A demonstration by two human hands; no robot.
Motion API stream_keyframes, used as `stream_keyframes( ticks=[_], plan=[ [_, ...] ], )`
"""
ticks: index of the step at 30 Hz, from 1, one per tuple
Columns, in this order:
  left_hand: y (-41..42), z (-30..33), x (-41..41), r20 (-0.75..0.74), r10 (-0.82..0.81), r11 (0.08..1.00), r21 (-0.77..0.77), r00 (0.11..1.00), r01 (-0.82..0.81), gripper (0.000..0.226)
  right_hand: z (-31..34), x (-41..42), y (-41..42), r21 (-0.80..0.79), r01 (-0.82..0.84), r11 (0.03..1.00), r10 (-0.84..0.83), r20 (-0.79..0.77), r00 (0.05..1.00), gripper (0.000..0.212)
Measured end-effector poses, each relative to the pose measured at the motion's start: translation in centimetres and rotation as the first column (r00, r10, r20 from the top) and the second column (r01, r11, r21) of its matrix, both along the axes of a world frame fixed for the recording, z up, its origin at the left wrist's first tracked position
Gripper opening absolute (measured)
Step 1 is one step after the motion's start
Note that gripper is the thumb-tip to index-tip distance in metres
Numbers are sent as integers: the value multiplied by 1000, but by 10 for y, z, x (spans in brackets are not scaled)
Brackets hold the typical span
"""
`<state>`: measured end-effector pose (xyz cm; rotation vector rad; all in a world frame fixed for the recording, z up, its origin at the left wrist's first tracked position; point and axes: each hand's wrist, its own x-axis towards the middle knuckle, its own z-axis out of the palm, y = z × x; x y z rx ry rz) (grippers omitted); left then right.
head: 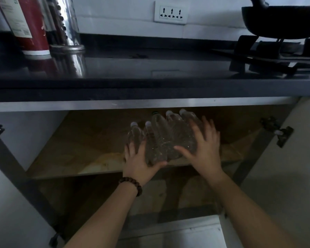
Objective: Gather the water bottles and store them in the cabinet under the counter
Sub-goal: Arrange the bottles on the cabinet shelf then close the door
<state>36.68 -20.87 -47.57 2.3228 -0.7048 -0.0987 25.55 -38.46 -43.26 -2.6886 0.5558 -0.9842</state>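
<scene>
Several clear plastic water bottles [161,138] with white caps lie bunched together on the wooden shelf [75,151] inside the open cabinet under the dark counter [150,83]. My left hand [139,161], with a bead bracelet on the wrist, presses against the bottles' bottom ends on the left. My right hand [203,149] lies spread over the right side of the bunch, fingers apart. Both hands touch the bottles; the caps point toward the cabinet's back.
Both cabinet doors stand open, left door [7,176] and right door [293,158], with hinges showing. On the counter stand a red canister [32,27] and a steel container [68,33] at left; a black pan [283,20] sits on the stove at right.
</scene>
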Motion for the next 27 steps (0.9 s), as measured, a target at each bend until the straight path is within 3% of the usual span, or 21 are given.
stream_keyframes(
  ticks=[3,5,8,15,27],
  plan=[
    [-13,-4,-1,42,-2,996,90,999,-1,113,-14,-13,-32,275,24,961,-14,-40,999,108],
    [-18,-9,1,99,17,993,116,995,-29,109,-24,-13,-43,474,-19,881,23,-2,1000,115],
    [-20,-14,8,154,40,992,115,987,-58,97,-34,-7,-51,630,-98,770,47,97,994,117],
    [-23,-13,17,202,74,993,77,977,-91,73,-47,3,-61,639,-199,743,89,200,976,103],
    [-26,-8,38,149,2,993,120,989,-20,79,-51,13,-53,617,-100,780,-18,182,983,107]
  ],
)
